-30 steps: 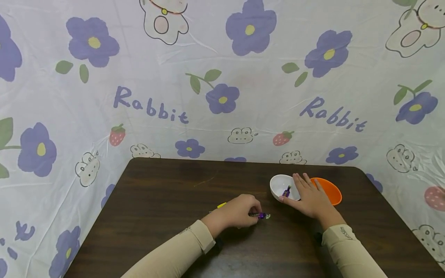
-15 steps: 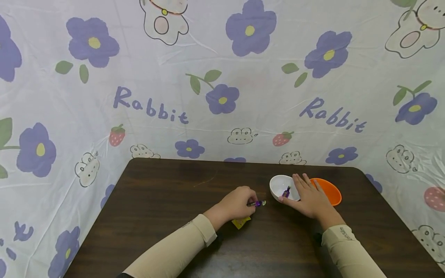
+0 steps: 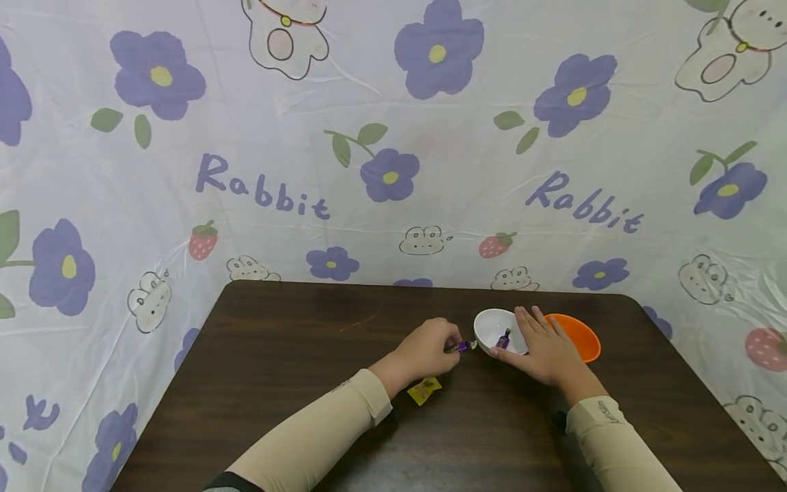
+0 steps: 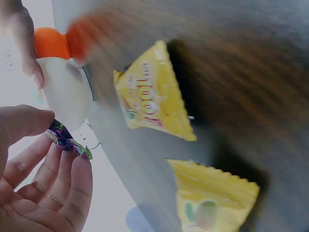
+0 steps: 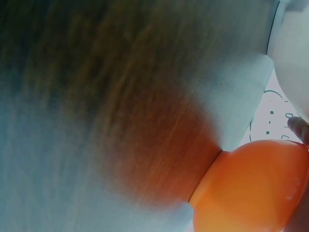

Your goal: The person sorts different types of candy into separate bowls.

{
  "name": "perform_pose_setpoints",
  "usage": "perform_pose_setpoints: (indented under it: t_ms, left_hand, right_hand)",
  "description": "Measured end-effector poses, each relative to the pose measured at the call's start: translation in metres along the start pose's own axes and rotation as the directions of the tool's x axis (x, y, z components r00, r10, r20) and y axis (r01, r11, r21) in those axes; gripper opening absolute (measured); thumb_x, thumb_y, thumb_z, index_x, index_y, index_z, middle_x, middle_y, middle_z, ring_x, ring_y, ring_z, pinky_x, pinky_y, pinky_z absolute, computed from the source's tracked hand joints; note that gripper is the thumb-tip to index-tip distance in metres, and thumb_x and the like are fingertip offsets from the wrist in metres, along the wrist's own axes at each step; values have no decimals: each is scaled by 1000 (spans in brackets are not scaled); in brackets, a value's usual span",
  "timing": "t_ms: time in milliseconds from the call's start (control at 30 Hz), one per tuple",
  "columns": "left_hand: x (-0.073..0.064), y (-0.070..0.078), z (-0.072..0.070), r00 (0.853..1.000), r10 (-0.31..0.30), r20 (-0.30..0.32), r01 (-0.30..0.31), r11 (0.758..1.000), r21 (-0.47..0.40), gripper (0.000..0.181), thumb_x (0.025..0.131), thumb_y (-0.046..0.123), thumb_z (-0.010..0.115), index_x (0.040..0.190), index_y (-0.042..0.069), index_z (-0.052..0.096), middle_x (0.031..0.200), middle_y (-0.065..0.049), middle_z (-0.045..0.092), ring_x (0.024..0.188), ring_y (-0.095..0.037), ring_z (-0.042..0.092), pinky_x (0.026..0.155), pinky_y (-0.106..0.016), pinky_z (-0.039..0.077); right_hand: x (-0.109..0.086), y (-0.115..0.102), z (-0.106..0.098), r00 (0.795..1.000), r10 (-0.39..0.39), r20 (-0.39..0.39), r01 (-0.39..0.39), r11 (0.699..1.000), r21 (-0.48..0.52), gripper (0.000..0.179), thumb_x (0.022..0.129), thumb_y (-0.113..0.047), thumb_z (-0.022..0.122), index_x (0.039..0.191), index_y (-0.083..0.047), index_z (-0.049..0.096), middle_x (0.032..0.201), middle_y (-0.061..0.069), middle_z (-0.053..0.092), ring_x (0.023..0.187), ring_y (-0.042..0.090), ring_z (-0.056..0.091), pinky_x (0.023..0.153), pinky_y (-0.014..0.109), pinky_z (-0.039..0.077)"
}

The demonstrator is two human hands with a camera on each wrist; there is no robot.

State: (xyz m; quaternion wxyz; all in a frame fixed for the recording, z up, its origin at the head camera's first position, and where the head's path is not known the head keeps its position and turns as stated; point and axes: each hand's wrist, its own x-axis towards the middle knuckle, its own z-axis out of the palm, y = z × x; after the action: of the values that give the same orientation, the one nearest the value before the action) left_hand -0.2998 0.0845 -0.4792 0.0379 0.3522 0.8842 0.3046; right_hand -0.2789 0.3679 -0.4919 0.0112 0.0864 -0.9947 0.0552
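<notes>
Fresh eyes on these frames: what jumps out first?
Likely the orange bowl, vivid against the dark table, just right of the white bowl in the head view. Next, the left hand, pinching a purple-wrapped candy beside the white bowl, where another purple candy lies inside.

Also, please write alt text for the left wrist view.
The left hand pinches a wrapped purple candy; beyond it, the right hand touches a white bowl beside an orange bowl. Two wrapped yellow candies lie on the wood-grain table.
</notes>
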Motion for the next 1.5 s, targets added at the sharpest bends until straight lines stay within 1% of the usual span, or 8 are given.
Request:
perform_pose_setpoints:
  t_ms: [267, 400, 600, 833, 1033, 1133, 1267, 1500]
  left_hand:
    - [12, 5, 2, 1000, 25, 2, -25, 999, 23, 18, 95, 16, 76, 110, 6, 77, 105, -8, 71, 87, -10, 56, 80, -22, 52]
    - [17, 6, 5, 1000, 15, 5, -15, 1000, 16, 17, 95, 17, 76, 109, 7, 77, 103, -5, 68, 87, -11, 55, 80, -22, 52]
    - [24, 10, 2, 1000, -3, 13, 3, 1000, -3, 18, 96, 16, 76, 110, 5, 77, 102, -5, 68, 87, -11, 56, 79, -22, 52]
    - [33, 18, 1, 999, 30, 9, -31, 999, 25, 18, 95, 15, 74, 109, 4, 77, 101, -8, 69, 84, -10, 54, 75, -21, 49]
    - [39, 23, -1, 1000, 22, 14, -22, 999, 37, 21, 96, 15, 72, 112, 2, 77, 105, -7, 69, 87, -12, 56, 79, -23, 51]
    - [40, 26, -4, 1000, 19, 2, -19, 999, 42, 24, 97, 15, 72, 116, 1, 76, 109, -9, 70, 90, -13, 57, 83, -25, 53]
    - [42, 31, -8, 999, 25, -40, -24, 999, 38, 28, 99, 15, 71, 121, -1, 75, 111, -12, 70, 94, -15, 59, 88, -27, 54]
    - [41, 33, -7, 992, 36, -119, -38, 999, -21, 33, 100, 18, 72, 125, -3, 72, 111, -15, 68, 94, -16, 59, 85, -26, 54]
  right_hand:
    - [-1, -3, -3, 1000, -7, -11, 7, 1000, 13, 113, 94, -82, 46, 167, 2, 24, 172, 25, 28, 162, 47, 18, 130, 64, 10]
    - [-1, -3, -2, 1000, -6, -2, 6, 1000, 15, 113, 95, -82, 45, 167, 2, 24, 173, 24, 27, 162, 47, 18, 130, 64, 10]
    - [-1, -2, -2, 1000, 5, 13, -6, 1000, 15, 114, 94, -83, 44, 167, 1, 22, 173, 24, 25, 162, 47, 16, 130, 65, 10]
    - [-2, -3, -5, 1000, 6, 2, -6, 1000, 3, 112, 94, -82, 45, 167, 1, 24, 173, 23, 27, 162, 46, 18, 130, 64, 11]
    - [1, -3, -3, 1000, 3, -1, -3, 1000, 5, 113, 94, -83, 44, 167, 1, 24, 173, 22, 28, 162, 45, 18, 130, 63, 11]
    - [2, -2, -2, 1000, 2, 3, -2, 1000, 7, 113, 94, -84, 43, 167, 0, 24, 173, 22, 28, 162, 46, 17, 130, 64, 11]
    - [3, -1, -1, 1000, 5, 5, -5, 1000, 5, 113, 94, -84, 43, 167, 1, 24, 172, 22, 29, 162, 46, 18, 130, 64, 11]
    - [2, 0, -1, 1000, 20, 12, -20, 1000, 3, 115, 93, -85, 43, 167, 0, 23, 172, 23, 28, 162, 46, 17, 130, 64, 10]
